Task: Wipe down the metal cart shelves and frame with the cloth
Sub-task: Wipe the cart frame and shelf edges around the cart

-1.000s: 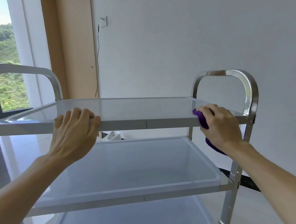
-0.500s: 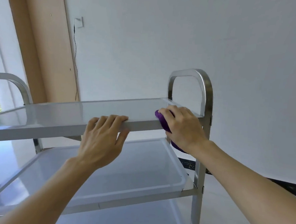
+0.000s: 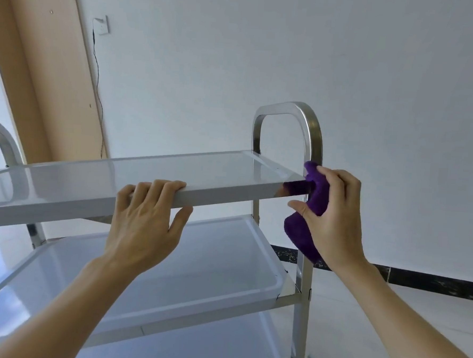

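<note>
Both forearms were bare from the lower edge of the view up to the wrists — no sleeve or cuff showed anywhere. The left hand (image 3: 144, 223) and the right hand (image 3: 335, 221) wore no gloves, and apparently no rings — the fingers partly hidden.

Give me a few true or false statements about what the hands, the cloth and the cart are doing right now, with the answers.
1. The right hand holds a purple cloth against the cart's right upright post. True.
2. The left hand rests flat on the middle shelf. False: it grips the front edge of the top shelf, fingers over the top, thumb beneath.
3. The cloth is spread flat across the top shelf. False: it is bunched in the hand at the shelf's right corner.
4. A curved metal handle rises above the top shelf at the right end. True.
</note>
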Available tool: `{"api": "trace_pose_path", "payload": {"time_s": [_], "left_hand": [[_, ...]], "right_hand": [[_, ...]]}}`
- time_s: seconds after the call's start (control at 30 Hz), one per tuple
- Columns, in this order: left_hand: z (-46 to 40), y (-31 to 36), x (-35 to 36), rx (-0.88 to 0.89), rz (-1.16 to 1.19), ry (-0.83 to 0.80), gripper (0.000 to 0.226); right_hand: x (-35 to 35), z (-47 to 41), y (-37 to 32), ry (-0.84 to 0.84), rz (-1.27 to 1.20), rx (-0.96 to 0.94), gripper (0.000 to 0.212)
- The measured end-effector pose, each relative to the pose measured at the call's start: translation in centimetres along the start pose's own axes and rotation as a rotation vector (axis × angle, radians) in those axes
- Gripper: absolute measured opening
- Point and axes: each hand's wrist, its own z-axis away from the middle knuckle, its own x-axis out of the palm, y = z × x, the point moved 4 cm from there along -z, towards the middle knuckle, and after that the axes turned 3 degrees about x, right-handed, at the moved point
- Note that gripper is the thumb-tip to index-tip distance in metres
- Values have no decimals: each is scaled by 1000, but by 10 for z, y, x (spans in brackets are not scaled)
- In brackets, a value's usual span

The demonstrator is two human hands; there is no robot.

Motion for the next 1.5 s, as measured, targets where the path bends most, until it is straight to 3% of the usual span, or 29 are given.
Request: {"api": "trace_pose_path", "payload": {"time_s": [0.17, 0.33, 0.53, 0.63, 0.8, 0.93, 1.1, 1.2, 1.3, 1.5], "left_hand": [[0, 0, 2, -4, -4, 36, 45], [-1, 1, 6, -13, -7, 55, 47], [-3, 2, 9, -10, -10, 70, 51], [-2, 3, 10, -1, 2, 69, 49], [-4, 3, 12, 21, -4, 68, 50], [-4, 5, 13, 18, 1, 60, 53], [-4, 5, 14, 31, -1, 62, 55], [-4, 5, 14, 29, 5, 59, 56], [-3, 5, 13, 35, 14, 60, 57], [-4, 3, 13, 59, 5, 33, 60]], "right_hand": [[18, 4, 22, 75, -186, 414, 78], [49, 18, 14, -83, -131, 399, 113], [52, 22, 31, -140, -11, 339, 94], [56, 54, 50, -165, -33, 430, 79], [67, 137, 95, -374, -152, 692, 45], [68, 122, 96, -417, -147, 702, 46], [56, 49, 66, -251, -255, 574, 48], [54, 34, 60, -249, -273, 548, 55], [57, 64, 71, -316, -250, 595, 59], [60, 130, 108, -634, -288, 752, 45]]}}
